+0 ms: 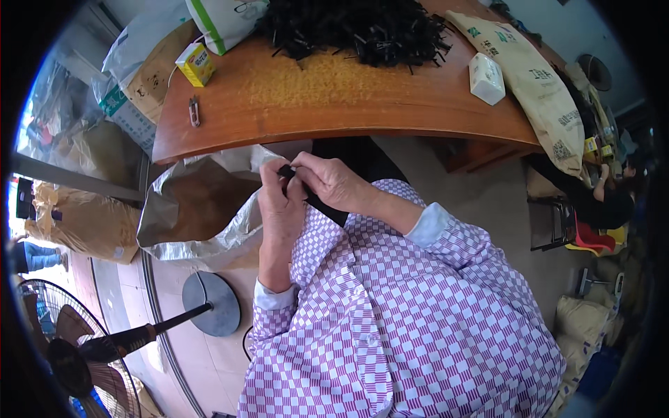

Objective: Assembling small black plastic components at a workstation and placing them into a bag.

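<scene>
Just past the table's front edge, my two hands meet close together. My left hand [280, 198] is closed with thumb and fingers on a small black piece [286, 172], whose exact kind I cannot make out. From the right, my right hand [336, 184] pinches at the same piece, its fingertips touching it. Below and left of them gapes a large white woven sack [164, 237] with a brown inside. A heap of thin black pieces [355, 31] lies on the wooden table [418, 104].
On the table's left are small thread snips [194, 111] and a yellow drink carton [196, 65]. A white tissue pack [486, 79] and a long brown paper sack [536, 90] lie on the right. A pedestal fan [73, 366] stands lower left. Another person [613, 202] sits far right.
</scene>
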### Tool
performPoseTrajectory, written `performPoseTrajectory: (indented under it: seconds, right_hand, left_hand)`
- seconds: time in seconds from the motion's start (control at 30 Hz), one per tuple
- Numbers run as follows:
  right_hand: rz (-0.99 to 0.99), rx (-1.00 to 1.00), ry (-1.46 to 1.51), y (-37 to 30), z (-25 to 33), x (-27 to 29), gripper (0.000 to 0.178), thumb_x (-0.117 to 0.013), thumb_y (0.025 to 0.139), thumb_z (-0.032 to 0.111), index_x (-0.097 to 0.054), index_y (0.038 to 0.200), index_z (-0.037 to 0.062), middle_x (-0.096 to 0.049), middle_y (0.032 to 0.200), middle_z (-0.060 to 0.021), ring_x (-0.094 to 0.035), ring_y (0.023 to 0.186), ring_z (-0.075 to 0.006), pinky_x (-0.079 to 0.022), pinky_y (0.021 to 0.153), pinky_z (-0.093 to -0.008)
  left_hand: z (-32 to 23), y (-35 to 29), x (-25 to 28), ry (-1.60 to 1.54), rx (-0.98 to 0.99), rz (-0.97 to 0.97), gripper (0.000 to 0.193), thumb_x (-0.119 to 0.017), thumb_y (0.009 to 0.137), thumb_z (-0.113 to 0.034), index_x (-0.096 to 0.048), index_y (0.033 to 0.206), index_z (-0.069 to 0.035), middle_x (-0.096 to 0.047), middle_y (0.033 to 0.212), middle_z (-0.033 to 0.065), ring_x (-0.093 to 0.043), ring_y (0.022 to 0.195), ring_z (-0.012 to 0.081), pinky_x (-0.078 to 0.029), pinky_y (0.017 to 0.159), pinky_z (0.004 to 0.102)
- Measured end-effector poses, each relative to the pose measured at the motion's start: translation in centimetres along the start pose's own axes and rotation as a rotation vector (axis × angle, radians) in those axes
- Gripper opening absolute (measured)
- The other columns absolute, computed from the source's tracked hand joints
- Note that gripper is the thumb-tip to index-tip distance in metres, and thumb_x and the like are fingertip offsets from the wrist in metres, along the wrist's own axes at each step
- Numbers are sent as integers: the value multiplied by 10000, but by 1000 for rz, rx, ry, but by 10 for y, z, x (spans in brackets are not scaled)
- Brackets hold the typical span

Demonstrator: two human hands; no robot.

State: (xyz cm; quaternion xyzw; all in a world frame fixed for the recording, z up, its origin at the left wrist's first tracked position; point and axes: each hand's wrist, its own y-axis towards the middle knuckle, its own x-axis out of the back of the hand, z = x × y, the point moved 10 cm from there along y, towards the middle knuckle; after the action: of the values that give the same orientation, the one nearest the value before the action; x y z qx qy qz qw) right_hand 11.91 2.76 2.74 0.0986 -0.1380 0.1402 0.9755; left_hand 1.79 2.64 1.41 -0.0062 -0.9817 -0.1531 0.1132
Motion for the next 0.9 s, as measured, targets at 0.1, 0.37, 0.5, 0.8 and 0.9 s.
performPoseTrajectory:
  seconds: [0.1, 0.37, 0.5, 0.8, 0.9]
  right_hand:
    - [-20, 6, 68, 10, 1, -7, 114, -473, 963, 112, -522, 1022, 27, -575, 720, -103, -560, 665, -120, -447, 600, -274]
    - [-112, 41, -310, 52, -6, 89, 260, -582, 898, 294, -597, 941, 38, -636, 783, -120, -630, 730, -243, -484, 653, -338]
    - [-666, 85, -569, 56, -31, 250, 209, -633, 835, 247, -584, 863, 46, -616, 687, -118, -605, 608, -239, -476, 577, -338]
    - [-788, -201, -957, 84, -79, 330, 369, -638, 811, 392, -585, 962, 60, -662, 836, -150, -638, 790, -352, -511, 660, -438]
    - [-744, -318, -1018, 90, -79, 319, 365, -623, 819, 383, -585, 990, 63, -666, 867, -155, -639, 817, -357, -513, 684, -453]
  left_hand:
    - [0, 6, 12, -16, -1, -32, 287, -535, 835, 44, -422, 1085, -43, -560, 658, 102, -558, 537, 159, -442, 497, 279]
    - [15, 39, 68, 212, 23, -150, 184, -567, 843, -24, -523, 1020, -46, -531, 617, 100, -507, 523, 150, -429, 505, 290]
    - [70, 43, 112, 774, 162, -66, 275, -587, 845, -129, -524, 1111, -96, -623, 912, 151, -617, 835, 325, -479, 723, 425]
    - [71, 23, 74, 647, 63, 60, 386, -611, 815, -104, -519, 1187, -66, -546, 1133, 186, -538, 1044, 366, -445, 877, 412]
    - [68, 15, 54, 609, 93, 121, 384, -639, 791, -90, -534, 1160, -77, -556, 1128, 179, -566, 998, 374, -468, 830, 430]
